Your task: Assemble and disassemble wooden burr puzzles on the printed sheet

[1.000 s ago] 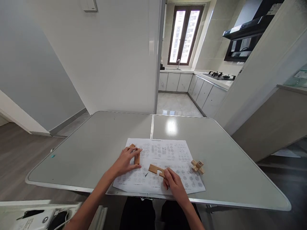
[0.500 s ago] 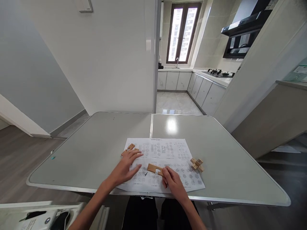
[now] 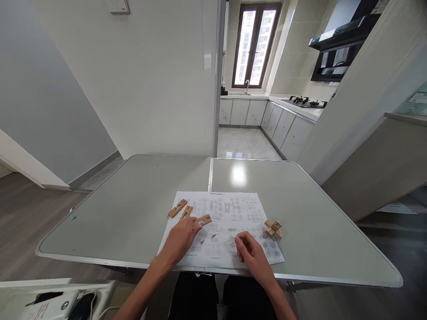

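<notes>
My left hand (image 3: 182, 235) is closed on one end of a notched wooden puzzle piece (image 3: 206, 219), whose other end points right over the printed sheet (image 3: 230, 249). Just beyond its fingers a second wooden piece (image 3: 187, 210) rests on the paper. Farther left, a third notched piece (image 3: 178, 207) lies across the sheet's edge. My right hand (image 3: 251, 253) hovers low over the paper's right half, fingers curled together with nothing showing in them. An interlocked cluster of wooden pieces (image 3: 274, 229) sits at the sheet's right edge.
The grey folding table (image 3: 320, 231) has a metal rim and a centre seam. A small teal bit (image 3: 72, 218) lies near its left edge. At the lower left stands a white container (image 3: 100, 291) holding a white box and dark items.
The notched piece has passed from my right hand to my left and moved left. My right hand has drawn slightly right, and its fingers have curled in.
</notes>
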The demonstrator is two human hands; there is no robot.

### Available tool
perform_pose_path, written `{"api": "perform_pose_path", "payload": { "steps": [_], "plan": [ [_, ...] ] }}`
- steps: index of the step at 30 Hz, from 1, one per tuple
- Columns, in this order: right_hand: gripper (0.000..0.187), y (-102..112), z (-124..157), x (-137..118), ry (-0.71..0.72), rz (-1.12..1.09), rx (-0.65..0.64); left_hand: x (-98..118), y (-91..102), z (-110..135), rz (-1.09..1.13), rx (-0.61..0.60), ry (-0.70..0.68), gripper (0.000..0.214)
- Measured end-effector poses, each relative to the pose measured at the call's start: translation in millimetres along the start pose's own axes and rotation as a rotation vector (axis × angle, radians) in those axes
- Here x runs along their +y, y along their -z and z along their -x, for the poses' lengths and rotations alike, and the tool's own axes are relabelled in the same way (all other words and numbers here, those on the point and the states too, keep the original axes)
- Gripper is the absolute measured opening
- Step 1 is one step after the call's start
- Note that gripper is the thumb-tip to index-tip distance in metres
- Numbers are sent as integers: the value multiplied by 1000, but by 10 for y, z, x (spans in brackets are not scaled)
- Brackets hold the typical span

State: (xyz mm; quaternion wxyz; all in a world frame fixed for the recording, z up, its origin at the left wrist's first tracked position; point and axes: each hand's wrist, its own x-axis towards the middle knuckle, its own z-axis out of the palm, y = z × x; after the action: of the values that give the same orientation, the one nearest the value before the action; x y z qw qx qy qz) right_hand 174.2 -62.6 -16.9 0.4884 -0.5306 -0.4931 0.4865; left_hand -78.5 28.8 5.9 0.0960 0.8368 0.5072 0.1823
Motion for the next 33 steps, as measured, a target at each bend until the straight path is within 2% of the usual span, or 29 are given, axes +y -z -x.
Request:
{"api": "perform_pose_path", "payload": {
  "steps": [4,11,18,23,26,29,33],
  "plan": [
    [42,3,15,55,19,69,11,-227,-98,5,-78,78,52,31],
    [42,3,10,45,25,72,12,-427,-107,56,-100,147,76,32],
    [44,3,11,40,26,86,23,-518,-38,23,-116,206,76,34],
    [44,29,33,20,5,71,-6,-570,47,54,-198,184,83,40],
    [42,142,94,-15,19,85,-8,-631,111,69,-201,161,53,41],
    [40,356,183,-58,43,157,69,-693,174,77,-191,135,34,41],
    [41,691,239,-90,80,250,315,-746,229,83,-193,113,20,38]
  ]
}}
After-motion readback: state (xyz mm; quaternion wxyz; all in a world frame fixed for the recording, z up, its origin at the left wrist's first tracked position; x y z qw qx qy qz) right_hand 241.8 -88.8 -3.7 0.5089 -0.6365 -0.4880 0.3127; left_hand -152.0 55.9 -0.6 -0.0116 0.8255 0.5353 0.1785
